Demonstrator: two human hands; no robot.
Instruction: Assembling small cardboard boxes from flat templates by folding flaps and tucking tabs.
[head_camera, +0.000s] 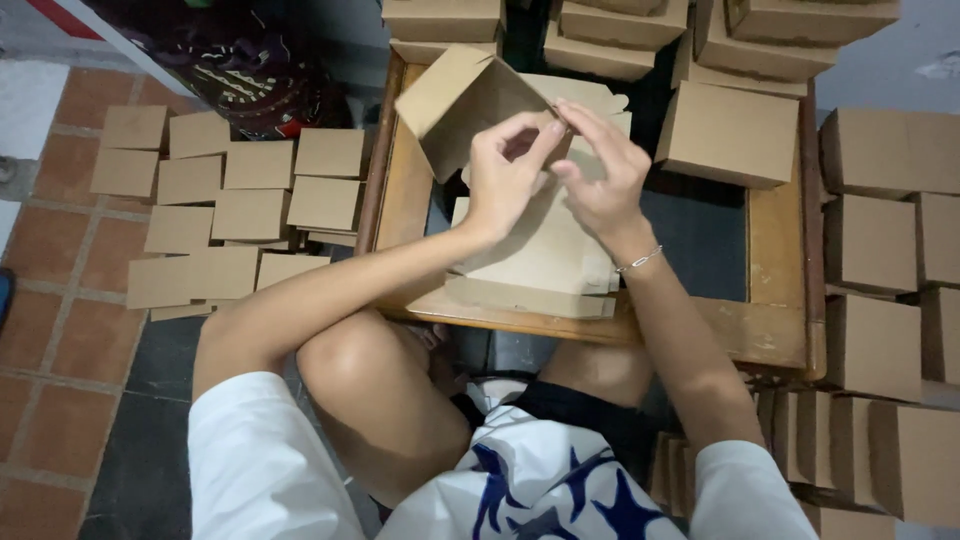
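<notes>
Cardboard box (462, 100) half-folded, empty, pinched by left hand (505, 175) and right hand (600, 170) fingers, above flat blanks (540, 255).

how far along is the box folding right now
Done: closed cardboard boxes are stacked to the right and at the back of the wooden tray. In hand: the left hand and right hand both pinch a half-formed box, its flaps still open. Left: a stack of flat blanks lies on the tray under it, and many more flat pieces cover the floor to the left.
</notes>
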